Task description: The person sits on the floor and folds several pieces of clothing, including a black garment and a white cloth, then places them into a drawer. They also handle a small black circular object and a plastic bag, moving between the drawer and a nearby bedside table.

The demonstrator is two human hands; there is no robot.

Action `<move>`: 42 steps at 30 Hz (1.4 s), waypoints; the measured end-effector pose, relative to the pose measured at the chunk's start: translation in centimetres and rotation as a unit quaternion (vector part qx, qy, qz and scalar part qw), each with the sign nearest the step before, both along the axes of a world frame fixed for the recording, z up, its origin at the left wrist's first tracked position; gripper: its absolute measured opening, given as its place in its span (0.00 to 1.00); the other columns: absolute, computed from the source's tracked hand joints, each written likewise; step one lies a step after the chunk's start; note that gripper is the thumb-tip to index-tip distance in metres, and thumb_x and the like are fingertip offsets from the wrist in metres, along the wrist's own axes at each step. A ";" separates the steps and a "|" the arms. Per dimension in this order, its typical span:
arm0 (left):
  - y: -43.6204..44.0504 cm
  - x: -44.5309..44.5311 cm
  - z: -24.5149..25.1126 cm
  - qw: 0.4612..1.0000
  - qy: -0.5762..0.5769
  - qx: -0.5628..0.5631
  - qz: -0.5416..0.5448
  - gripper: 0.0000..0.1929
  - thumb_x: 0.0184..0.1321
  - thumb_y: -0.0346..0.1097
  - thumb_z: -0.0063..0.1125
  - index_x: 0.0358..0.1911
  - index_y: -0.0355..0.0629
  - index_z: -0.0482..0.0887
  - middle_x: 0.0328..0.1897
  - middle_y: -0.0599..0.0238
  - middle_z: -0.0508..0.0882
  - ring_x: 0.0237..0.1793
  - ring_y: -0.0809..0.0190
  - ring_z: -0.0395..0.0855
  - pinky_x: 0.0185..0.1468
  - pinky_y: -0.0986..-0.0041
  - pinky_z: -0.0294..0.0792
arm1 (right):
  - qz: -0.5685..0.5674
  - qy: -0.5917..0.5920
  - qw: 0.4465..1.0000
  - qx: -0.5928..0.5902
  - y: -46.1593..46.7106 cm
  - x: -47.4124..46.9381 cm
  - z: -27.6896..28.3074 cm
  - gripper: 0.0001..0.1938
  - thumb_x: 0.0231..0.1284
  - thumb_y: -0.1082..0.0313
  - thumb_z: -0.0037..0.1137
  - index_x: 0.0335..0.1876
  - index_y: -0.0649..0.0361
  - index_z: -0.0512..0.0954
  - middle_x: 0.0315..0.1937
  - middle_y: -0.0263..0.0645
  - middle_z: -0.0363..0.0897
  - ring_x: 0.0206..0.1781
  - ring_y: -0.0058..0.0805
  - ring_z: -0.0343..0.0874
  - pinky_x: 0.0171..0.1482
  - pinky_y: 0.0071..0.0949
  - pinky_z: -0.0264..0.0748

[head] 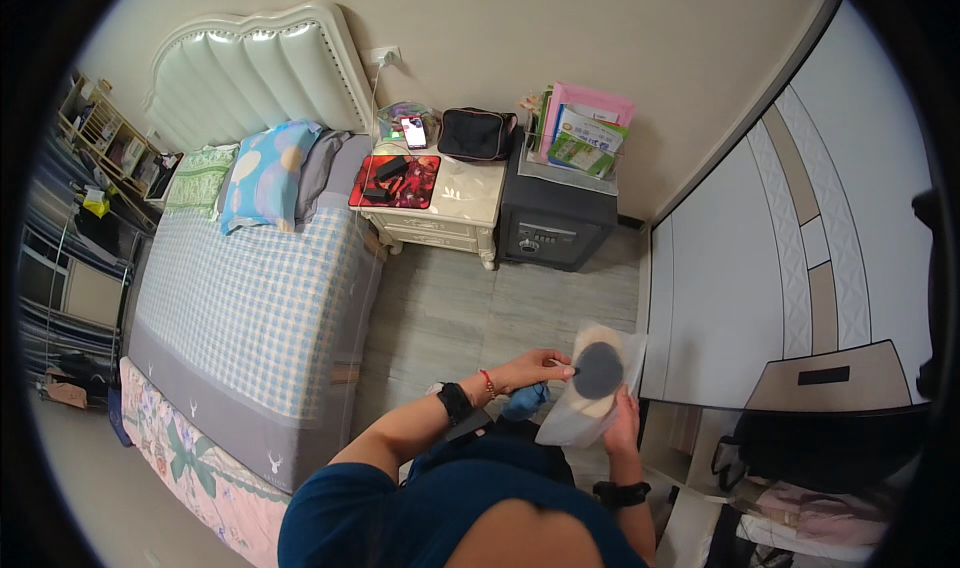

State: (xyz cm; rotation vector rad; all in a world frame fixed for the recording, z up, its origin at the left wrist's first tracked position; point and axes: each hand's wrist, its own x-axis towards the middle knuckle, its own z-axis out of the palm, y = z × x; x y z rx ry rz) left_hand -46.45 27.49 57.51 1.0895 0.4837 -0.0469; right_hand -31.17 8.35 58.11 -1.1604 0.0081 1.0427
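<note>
In front of my torso, a translucent plastic bag (pixel 564 422) surrounds a pale beige padded piece (pixel 600 337). A dark grey round patch (pixel 598 371) shows over the middle of the beige piece; whether it is inside or on the bag is unclear. My left hand (pixel 534 369) pinches a small dark bit at the patch's left edge between thumb and fingertips. From the lower right, my right hand (pixel 622 423) grips the bag's side, thumb on its face. A blue fabric bundle (pixel 526 401) appears just below my left hand; what holds it is hidden.
A bed (pixel 247 305) runs along the left. Against the wall stand a cream nightstand (pixel 469 185) with a phone (pixel 413 132) and black bag (pixel 474 134), and a dark safe (pixel 559 230) topped with books. A white wardrobe door (pixel 720 268) is at right, above open shelves with clothes (pixel 817 512).
</note>
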 end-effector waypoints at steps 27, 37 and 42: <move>-2.5 4.7 1.8 0.996 0.059 0.026 -0.058 0.23 0.57 0.50 0.64 0.46 0.37 0.79 0.40 0.64 0.80 0.40 0.67 0.77 0.43 0.77 0.70 | -0.172 -0.124 0.977 -0.034 -8.8 7.1 -0.1 0.19 0.70 0.55 0.46 0.57 0.61 0.72 0.49 0.36 0.78 0.48 0.24 0.76 0.55 0.25 0.70; -0.5 4.0 -0.7 0.980 0.018 -0.174 0.093 0.22 0.62 0.40 0.59 0.56 0.37 0.72 0.51 0.59 0.81 0.51 0.57 0.80 0.55 0.63 0.74 | -0.547 -0.285 0.772 -0.151 -25.2 20.1 0.0 0.25 0.60 0.69 0.51 0.65 0.54 0.65 0.59 0.32 0.71 0.54 0.23 0.74 0.46 0.25 0.70; -1.1 5.0 -1.4 0.979 0.054 -0.174 0.088 0.24 0.62 0.46 0.59 0.57 0.39 0.73 0.53 0.59 0.80 0.51 0.57 0.80 0.56 0.64 0.73 | -0.436 -0.321 0.828 -0.148 -26.2 23.5 2.0 0.31 0.63 0.65 0.50 0.72 0.54 0.57 0.67 0.37 0.64 0.62 0.28 0.69 0.53 0.26 0.70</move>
